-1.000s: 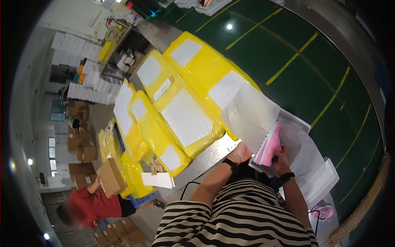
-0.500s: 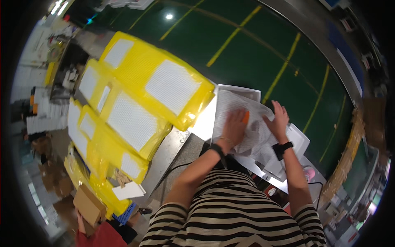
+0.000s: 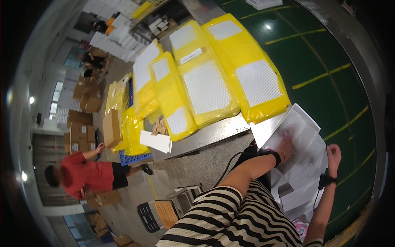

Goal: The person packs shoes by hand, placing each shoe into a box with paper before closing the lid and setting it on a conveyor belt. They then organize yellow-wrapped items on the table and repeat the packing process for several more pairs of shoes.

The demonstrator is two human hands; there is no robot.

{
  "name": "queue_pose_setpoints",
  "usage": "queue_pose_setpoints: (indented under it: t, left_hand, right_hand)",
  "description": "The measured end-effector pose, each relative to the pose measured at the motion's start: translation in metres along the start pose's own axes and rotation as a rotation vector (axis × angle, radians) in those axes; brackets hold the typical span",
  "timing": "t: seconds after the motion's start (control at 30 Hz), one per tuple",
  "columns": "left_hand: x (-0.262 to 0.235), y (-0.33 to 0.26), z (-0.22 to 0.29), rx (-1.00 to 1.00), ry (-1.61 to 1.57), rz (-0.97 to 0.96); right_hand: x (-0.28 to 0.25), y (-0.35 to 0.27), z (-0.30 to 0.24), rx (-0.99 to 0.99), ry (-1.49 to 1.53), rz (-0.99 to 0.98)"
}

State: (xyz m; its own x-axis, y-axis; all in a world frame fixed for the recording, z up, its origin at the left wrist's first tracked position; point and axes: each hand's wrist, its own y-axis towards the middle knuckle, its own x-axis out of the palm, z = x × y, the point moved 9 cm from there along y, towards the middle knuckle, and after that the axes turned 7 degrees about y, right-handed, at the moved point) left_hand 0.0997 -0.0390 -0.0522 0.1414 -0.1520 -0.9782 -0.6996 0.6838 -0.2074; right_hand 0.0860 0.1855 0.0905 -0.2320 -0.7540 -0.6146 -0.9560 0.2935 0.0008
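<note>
A translucent white wrapping sheet or bag [image 3: 302, 131] lies over white box parts at the right. My left hand [image 3: 284, 149] is at its middle, its fingers veiled and blurred by the film, so what they hold, if anything, is hidden. At the sheet's right edge, my right hand [image 3: 334, 155] is closed, with thumb and fingertips pinching the edge. Under the sheet's upper corner, a white box panel [image 3: 306, 117] shows. Another white piece [image 3: 267, 129] stands out to the left. Below my hands is more white packaging [image 3: 294, 197].
Several yellow-wrapped packages [image 3: 214, 90] cover the metal table [image 3: 214, 133] to the left. A folding chair [image 3: 166, 212] stands on the floor below. A person in red [image 3: 90, 173] holds a cardboard box [image 3: 111, 128]. The green surface [image 3: 312, 61] with yellow lines stretches beyond.
The view has swung left, bringing the person and chair into sight. My right hand has gone from open on the sheet to pinching its edge. The orange thing by my left hand no longer shows.
</note>
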Motion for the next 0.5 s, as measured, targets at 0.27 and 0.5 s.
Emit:
queue_pose_setpoints:
  t: [0.27,0.5]
  left_hand:
    - [-0.02,-0.023,0.041,0.392,0.048,-0.097]
    - [-0.064,-0.043,0.039,0.389,0.197,-0.222]
  right_hand:
    - [-0.091,-0.375,0.108,0.198,-0.829,0.651]
    - [-0.1,-0.494,0.152,0.548,-0.537,0.441]
